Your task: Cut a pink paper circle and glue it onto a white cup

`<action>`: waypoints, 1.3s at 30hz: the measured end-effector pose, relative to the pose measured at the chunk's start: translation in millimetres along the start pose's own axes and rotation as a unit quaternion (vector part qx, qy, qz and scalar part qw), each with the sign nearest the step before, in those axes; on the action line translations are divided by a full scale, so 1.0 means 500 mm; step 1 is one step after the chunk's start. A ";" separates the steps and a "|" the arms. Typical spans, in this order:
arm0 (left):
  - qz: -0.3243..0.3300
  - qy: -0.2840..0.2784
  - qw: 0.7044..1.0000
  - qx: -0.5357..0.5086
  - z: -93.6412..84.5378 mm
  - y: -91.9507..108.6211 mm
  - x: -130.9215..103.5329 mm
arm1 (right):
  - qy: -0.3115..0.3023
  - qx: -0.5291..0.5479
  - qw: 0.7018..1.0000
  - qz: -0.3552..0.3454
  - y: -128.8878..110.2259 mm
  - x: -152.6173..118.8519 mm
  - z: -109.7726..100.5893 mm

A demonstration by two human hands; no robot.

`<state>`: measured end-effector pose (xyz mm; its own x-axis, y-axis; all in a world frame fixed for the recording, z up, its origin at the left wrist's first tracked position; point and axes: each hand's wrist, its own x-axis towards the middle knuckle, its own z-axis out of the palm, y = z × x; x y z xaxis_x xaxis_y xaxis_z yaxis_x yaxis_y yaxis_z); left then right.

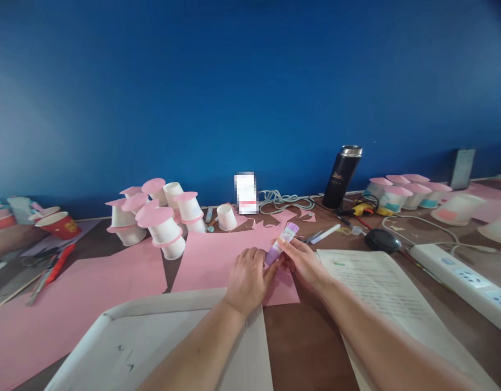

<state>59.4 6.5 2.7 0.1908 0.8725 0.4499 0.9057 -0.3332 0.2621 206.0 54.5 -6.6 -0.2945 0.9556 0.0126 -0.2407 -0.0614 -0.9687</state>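
Observation:
Between my two hands is a purple and white glue stick [276, 248], tilted with its capped-looking purple end up and to the right. My right hand [301, 258] grips it around the upper part, thumb on the barrel. My left hand [247, 276] is closed at its lower end, where the fingertips are partly hidden. Both hands are above a sheet of pink paper [217, 255]. Stacked white paper cups [159, 232] topped with pink paper discs stand to the left, and a single upturned paper cup [226, 217] stands behind the sheet.
Pink scraps [283, 217], a pen [325, 233] and a coiled cable [285, 201] lie beyond my hands. A black bottle [342, 179] leans at the wall. To the right are printed papers [366, 282] and a power strip [464, 279]. At left is a red-handled knife [59, 263]; another person's arm [10, 241] shows.

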 end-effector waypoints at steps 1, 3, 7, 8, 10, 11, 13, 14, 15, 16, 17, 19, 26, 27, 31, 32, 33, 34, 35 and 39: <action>0.002 -0.002 1.000 0.000 0.001 0.000 0.000 | -0.003 -0.001 1.000 0.001 0.000 0.000 0.001; 0.006 -0.006 1.000 0.004 0.003 -0.001 0.001 | -0.010 -0.004 1.000 0.000 0.000 -0.001 0.005; 0.008 -0.014 1.000 0.004 0.008 -0.007 0.003 | -0.010 -0.022 1.000 -0.008 -0.006 -0.001 0.013; 0.006 -0.015 1.000 0.002 0.010 -0.008 0.004 | -0.011 -0.031 0.999 -0.012 -0.008 -0.001 0.014; 0.003 -0.016 1.000 0.001 0.012 -0.010 0.005 | -0.019 -0.056 0.998 -0.023 -0.014 -0.001 0.015; 0.002 -0.016 1.000 0.001 0.013 -0.010 0.005 | -0.023 -0.074 0.997 -0.028 -0.017 -0.001 0.014; -0.002 -0.016 1.000 0.003 0.014 -0.011 0.006 | -0.031 -0.115 0.992 -0.039 -0.020 -0.002 0.012; -0.004 -0.016 1.000 0.005 0.014 -0.011 0.006 | -0.035 -0.134 0.989 -0.044 -0.020 -0.002 0.010; -0.006 -0.017 1.000 0.007 0.014 -0.011 0.006 | -0.039 -0.151 0.987 -0.049 -0.019 -0.003 0.009; -0.007 -0.017 1.000 0.009 0.015 -0.011 0.006 | -0.045 -0.165 0.984 -0.052 -0.017 -0.003 0.008; -0.008 -0.017 1.000 0.011 0.016 -0.012 0.005 | -0.053 -0.177 0.981 -0.054 -0.014 -0.003 0.008; -0.008 -0.018 1.000 0.012 0.018 -0.013 0.005 | -0.064 -0.201 0.976 -0.061 -0.007 -0.002 0.007; -0.010 -0.022 0.999 -0.042 0.017 -0.014 0.004 | 0.006 -0.272 0.956 -0.108 -0.003 0.011 -0.001; -0.009 -0.020 0.998 -0.054 0.015 -0.014 0.004 | 0.029 -0.279 0.953 -0.110 -0.006 0.013 -0.005; -0.015 -0.008 0.997 -0.078 0.011 -0.014 0.002 | 0.150 -0.383 0.906 -0.103 -0.020 0.023 -0.038; -0.019 -0.008 0.997 -0.080 0.011 -0.014 0.001 | 0.173 -0.420 0.885 -0.097 -0.024 0.024 -0.047; -0.024 -0.009 0.996 -0.081 0.012 -0.014 0.001 | 0.191 -0.457 0.864 -0.093 -0.026 0.026 -0.056; -0.028 -0.010 0.996 -0.081 0.012 -0.014 0.000 | 0.203 -0.492 0.842 -0.090 -0.029 0.027 -0.064; -0.031 -0.012 0.996 -0.080 0.013 -0.013 0.000 | 0.212 -0.523 0.821 -0.086 -0.030 0.028 -0.070; -0.028 -0.023 0.998 -0.060 0.017 -0.011 -0.002 | 0.228 -0.609 0.759 -0.043 -0.031 0.033 -0.082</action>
<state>57.6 10.2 -6.3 0.1611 0.9053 0.3932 0.8643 -0.3217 0.3866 242.7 82.9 -1.7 0.0921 0.9581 0.2711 0.8734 0.0530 -0.4841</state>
